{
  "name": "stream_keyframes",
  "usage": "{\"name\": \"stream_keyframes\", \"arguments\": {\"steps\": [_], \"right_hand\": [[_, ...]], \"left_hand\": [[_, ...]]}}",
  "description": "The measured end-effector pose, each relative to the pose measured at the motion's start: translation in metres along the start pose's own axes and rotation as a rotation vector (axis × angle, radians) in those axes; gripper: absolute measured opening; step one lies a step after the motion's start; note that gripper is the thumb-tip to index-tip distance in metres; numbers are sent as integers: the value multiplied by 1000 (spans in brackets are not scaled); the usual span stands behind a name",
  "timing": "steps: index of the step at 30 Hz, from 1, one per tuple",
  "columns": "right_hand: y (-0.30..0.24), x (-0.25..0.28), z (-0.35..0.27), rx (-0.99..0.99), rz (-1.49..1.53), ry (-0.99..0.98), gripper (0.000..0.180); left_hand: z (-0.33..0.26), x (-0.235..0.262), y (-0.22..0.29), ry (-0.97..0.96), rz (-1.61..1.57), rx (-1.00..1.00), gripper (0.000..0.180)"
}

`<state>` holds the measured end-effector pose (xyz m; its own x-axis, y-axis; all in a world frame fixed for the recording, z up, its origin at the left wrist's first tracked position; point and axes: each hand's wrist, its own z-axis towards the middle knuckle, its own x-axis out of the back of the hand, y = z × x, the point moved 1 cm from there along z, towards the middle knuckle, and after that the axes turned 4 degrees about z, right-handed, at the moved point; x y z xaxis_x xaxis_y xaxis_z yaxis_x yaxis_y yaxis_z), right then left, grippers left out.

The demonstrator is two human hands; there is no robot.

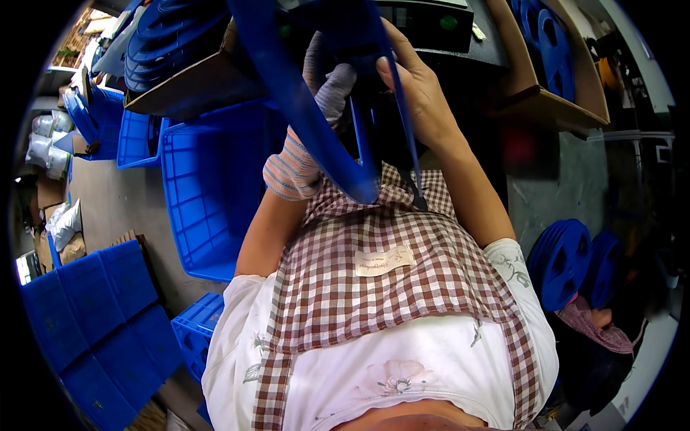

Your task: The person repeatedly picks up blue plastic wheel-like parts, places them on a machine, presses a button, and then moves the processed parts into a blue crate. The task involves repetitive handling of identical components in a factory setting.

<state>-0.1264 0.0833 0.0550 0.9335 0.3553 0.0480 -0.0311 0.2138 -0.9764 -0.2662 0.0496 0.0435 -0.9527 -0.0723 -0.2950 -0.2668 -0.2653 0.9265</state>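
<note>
A large blue plastic reel [291,86] is held up close in front of me and seen nearly edge-on, its rim running from the top down to my chest. My left hand [316,115], in a striped knit glove, grips the reel near its middle. My bare right hand [415,93] holds the reel's right side, fingers curled over a thin blue edge. My checked apron [381,287] and white shirt fill the lower picture. The reel hides part of both hands.
An open blue crate [208,194] stands at my left, with more blue crates [100,316] lower left. Cardboard boxes of blue reels sit top left [180,43] and top right [546,50]. Two blue reels [568,258] lean at the right. A dark machine [431,29] lies ahead.
</note>
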Motion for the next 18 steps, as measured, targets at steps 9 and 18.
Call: {"name": "stream_keyframes", "arguments": {"steps": [9,18], "right_hand": [[-1,-1,6,41,-73,7,70],[-4,-3,6,29,60,-10,66]], "left_hand": [[-14,8,1,-33,32,-34,59],[-19,4,0,-21,-148,5,58]]}}
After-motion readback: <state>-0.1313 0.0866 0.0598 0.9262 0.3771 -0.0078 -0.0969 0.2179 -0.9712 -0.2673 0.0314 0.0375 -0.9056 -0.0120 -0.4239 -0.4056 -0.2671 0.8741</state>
